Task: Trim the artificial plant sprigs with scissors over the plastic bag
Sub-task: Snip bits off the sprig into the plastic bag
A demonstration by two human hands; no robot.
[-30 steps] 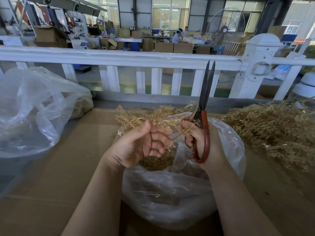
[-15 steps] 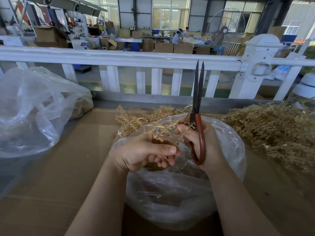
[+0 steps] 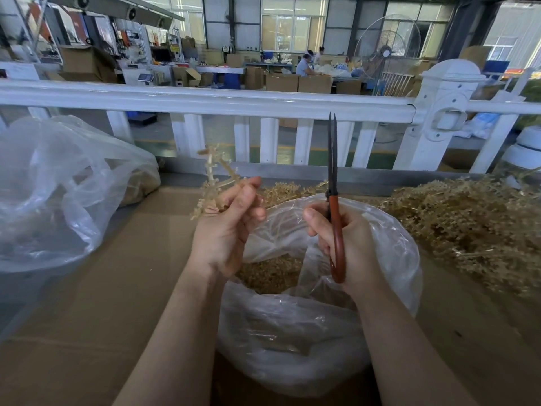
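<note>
Tan sprig [image 3: 215,183] pinched in left hand [image 3: 225,230] fingertips — right hand [image 3: 348,244] gripping scissors [image 3: 333,200]

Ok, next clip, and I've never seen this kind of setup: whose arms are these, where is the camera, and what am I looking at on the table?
There is no machine here. A person wears a camera on the head, looking down at their own bare hands. The left hand holds a pale artificial sprig lifted to the left of the clear plastic bag. The right hand grips red-handled scissors, blades pointing up and nearly closed. The bag sits open on a cardboard-covered table with trimmings inside. A pile of sprigs lies to the right, another clear bag to the left, and a white railing stands behind.
</note>
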